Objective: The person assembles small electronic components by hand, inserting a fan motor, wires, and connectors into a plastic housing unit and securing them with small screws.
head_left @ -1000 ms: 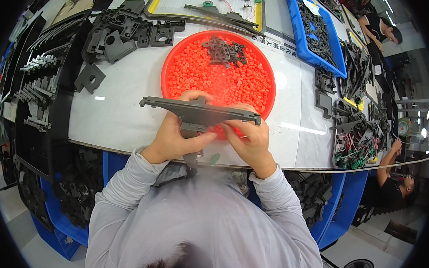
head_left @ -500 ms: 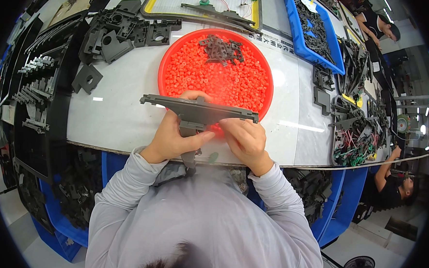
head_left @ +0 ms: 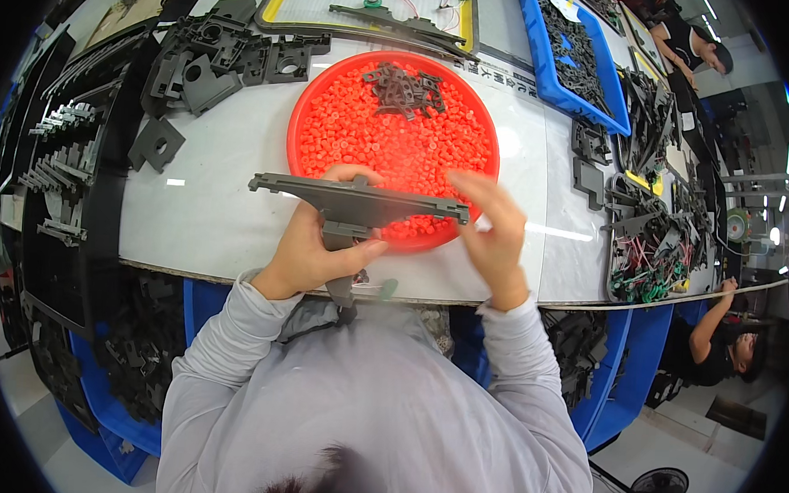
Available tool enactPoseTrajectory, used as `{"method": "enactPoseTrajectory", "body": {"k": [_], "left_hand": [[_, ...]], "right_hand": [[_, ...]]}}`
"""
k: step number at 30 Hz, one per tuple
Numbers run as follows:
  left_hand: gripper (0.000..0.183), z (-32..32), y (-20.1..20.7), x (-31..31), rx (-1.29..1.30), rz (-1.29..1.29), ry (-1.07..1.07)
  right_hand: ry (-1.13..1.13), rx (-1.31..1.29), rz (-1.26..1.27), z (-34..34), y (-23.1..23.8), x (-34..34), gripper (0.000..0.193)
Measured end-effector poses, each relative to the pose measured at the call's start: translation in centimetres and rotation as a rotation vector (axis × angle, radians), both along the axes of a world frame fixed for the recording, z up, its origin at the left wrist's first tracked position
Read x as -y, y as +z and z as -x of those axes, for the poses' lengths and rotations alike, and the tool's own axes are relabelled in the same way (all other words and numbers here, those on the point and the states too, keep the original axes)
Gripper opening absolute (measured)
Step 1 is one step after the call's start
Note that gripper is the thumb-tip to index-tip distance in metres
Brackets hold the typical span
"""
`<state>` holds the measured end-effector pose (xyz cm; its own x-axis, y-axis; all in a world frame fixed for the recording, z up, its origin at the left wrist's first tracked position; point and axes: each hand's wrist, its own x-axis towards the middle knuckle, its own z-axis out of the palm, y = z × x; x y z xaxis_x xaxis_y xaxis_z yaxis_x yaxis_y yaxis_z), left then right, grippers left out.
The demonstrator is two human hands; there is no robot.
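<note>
L hand point(head_left: 308, 253) closed round middle of grey part point(head_left: 361, 207): thumb in front, fingers partly hidden behind. R hand point(head_left: 501, 230) wide, fingers & thumb spread, blurred; nothing seen betw. them, but can't rule out a tiny bit. Thumb v. near part's R end; can't tell if touching.

Part's long bar crosses in front of near side of red bowl point(head_left: 294, 139), stem point(head_left: 340, 285) pointing toward body, over table point(head_left: 208, 223) edge. Bowl full of red bits point(head_left: 454, 129), dark clips point(head_left: 407, 91) heaped at far side.

Risks, my read:
- One-hand hold, long bar. R end gets no sure support; a knock from R thumb could twist part in L grip.
- Slip = drop into bowl (bits scatter) or off near edge, stem being close to it. Cause: loose thumb or sweaty fingers.
- Bar prob. blocks view of near bits; R fingers could grab two, or none, or sweep some over rim.
- Clips lie on top of bits; wide reach could drag one along, mixing the two.
- Bar's ends look thin; pressing hard there w/ mid-grip only might flex or crack them.
</note>
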<state>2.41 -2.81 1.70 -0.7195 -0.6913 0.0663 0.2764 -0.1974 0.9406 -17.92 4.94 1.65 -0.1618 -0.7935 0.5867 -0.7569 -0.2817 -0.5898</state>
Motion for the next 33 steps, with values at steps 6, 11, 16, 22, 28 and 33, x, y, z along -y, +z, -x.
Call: {"method": "enactPoseTrajectory", "body": {"k": [6, 11, 16, 22, 28, 33], "left_hand": [[0.052, -0.1, 0.0, -0.1, 0.017, -0.007, 0.008], [0.051, -0.2, 0.0, -0.2, 0.007, -0.007, 0.022], [0.05, -0.3, -0.1, -0.1, 0.025, -0.007, 0.002], [0.051, 0.1, 0.0, -0.1, 0.003, -0.007, -0.009], [0.052, -0.3, 0.1, -0.4, 0.02, 0.005, -0.032], [0.051, -0.2, -0.3, -0.7, -0.013, 0.009, 0.055]], "right_hand": [[-0.153, -0.299, -0.218, 6.2, 0.4, 2.4, 0.016], [-0.045, -0.403, -0.312, 6.1, -0.9, 3.5, 0.011], [-0.063, -0.197, -0.271, 4.9, -0.4, 2.8, 0.011], [0.108, 0.474, -0.228, 0.1, 0.6, 0.7, 0.017], [0.159, 0.398, -0.136, -4.1, 0.3, 0.0, 0.021], [0.186, 0.201, -0.036, -4.3, -0.2, 0.1, 0.023]]}}
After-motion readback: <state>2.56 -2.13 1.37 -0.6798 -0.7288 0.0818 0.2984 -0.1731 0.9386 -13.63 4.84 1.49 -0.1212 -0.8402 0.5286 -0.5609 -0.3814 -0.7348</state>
